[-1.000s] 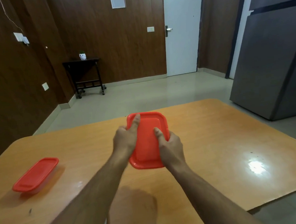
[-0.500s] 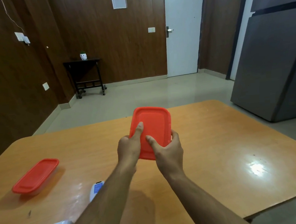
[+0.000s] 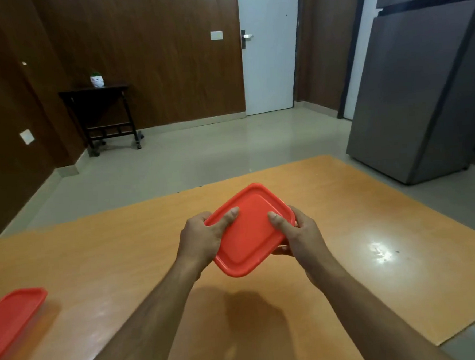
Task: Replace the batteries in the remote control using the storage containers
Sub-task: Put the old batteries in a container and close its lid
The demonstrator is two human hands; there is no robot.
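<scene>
Now both hands hold the red-lidded storage container [image 3: 252, 230] up off the desk [image 3: 372, 213], above its middle: the left hand [image 3: 199, 239] grips the left edge with its thumb flat on the lid, and the right hand [image 3: 298, 236] grips the right edge, thumb on top and fingers [image 3: 280, 250] curled underneath. The lid looks seated all round, so the step in hand seems to be opening it. To do that well, keep one hand clamped on the clear base and let the other hook a lid corner and peel upward, holding the box level so whatever is inside does not spill. A second red-lidded container [image 3: 13, 323] lies at the near left edge of the desk, well apart. Compared with half a second back, the held container has swung from nearly end-on to a diagonal and tilted its lid more toward the camera, the right thumb has shifted toward the right rim, and the white items at the near left are out of view
</scene>
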